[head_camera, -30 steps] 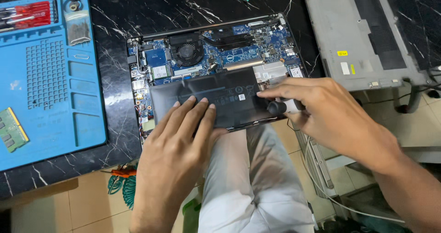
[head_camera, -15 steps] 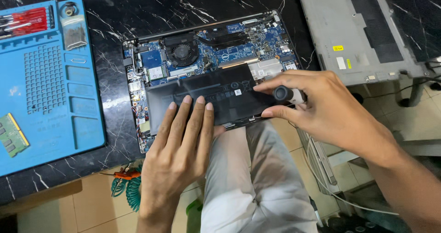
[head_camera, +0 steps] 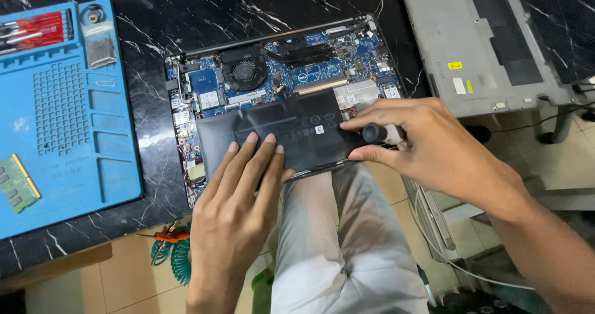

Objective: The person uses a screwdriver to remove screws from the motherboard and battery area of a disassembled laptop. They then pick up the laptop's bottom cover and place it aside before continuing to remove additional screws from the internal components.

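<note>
The bottom cover (head_camera: 489, 41) lay off at 2 o'clock; the left hand (head_camera: 238, 196) pressed flat, ungripped, on the seated battery (head_camera: 279, 131); the right hand (head_camera: 427, 150) clenched a screwdriver (head_camera: 375, 133).

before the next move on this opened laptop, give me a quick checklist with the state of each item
1. Left hand flat on the black battery, steadying it: ok.
2. Right hand gripping the black-handled screwdriver at the battery's right end: ok.
3. Screwdriver tip seated in a screw: cannot tell, fingers hide it.
4. Laptop chassis fully on the marble table: not ok, its front edge overhangs the lap.
5. Grey bottom cover set aside, apart from the work: ok.
6. Blue repair mat within reach at left: ok.
</note>
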